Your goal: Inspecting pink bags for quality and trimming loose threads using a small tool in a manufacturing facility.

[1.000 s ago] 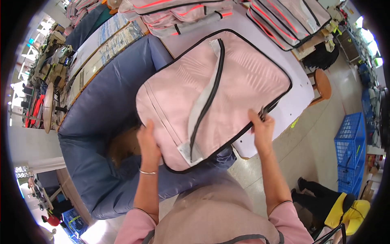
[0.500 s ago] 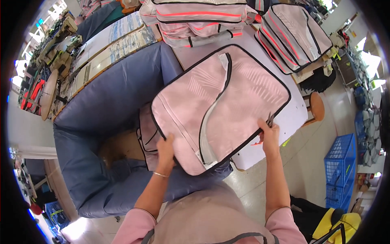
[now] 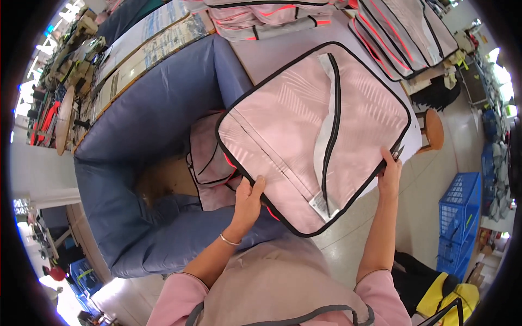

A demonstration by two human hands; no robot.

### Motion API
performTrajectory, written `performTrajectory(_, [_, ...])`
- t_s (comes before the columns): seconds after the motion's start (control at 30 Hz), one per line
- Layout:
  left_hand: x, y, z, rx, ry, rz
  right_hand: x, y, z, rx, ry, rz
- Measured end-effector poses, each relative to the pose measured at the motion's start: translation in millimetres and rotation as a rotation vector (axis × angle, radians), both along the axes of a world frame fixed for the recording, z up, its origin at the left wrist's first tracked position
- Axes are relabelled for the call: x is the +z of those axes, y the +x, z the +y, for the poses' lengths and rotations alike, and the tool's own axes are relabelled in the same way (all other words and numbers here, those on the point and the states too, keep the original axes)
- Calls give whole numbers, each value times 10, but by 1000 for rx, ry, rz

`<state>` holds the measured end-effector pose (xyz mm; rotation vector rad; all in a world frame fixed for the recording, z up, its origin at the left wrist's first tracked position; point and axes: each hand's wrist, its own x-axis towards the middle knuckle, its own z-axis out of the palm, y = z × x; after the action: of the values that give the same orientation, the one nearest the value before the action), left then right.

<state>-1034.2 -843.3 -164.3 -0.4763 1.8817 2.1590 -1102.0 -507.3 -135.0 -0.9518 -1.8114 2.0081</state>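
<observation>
Pink quilted bag panel, black-piped, lying on the table edge, overhanging the blue fabric bin. Near edge gripped by left hand; right corner pinched by right hand. Risk judged: panel may slip into the bin if either grip loosens.

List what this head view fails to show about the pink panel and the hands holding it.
- Left hand: fingertips hidden under the pink panel.
- Small tool at the right hand: too small to identify.
- Panels in the blue bin: partly covered by the held panel.
- Stacked panels: cut off by the top edge.
</observation>
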Motion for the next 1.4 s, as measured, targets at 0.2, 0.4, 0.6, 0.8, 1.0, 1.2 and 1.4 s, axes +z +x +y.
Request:
performTrajectory(0.2, [401,-150,-175,-834,-638,-12,-288,107,471,-156,49,106])
performTrajectory(0.4, [788,-238,569,-665,-862,758,-608,474,621,-95,63,-64])
performTrajectory(0.6, [4,-822,-165,-428,-1448,685,-757,488,647,-107,195,-58])
performTrajectory(0.8, [332,-1408,-465,-119,-1081,669,-590,687,366,-171,70,-161])
performTrajectory(1.0, [-29,-1792,195,-196,-1197,742,-500,1081,-113,15,-24,-151])
performTrajectory(1.2, [-271,-1495,188,-344,-1060,459,-533,1177,-355,-173,-145,78])
performTrajectory(1.4, [-290,-509,-243,-397,-841,437,-163,2074,-782,-129,6,-98])
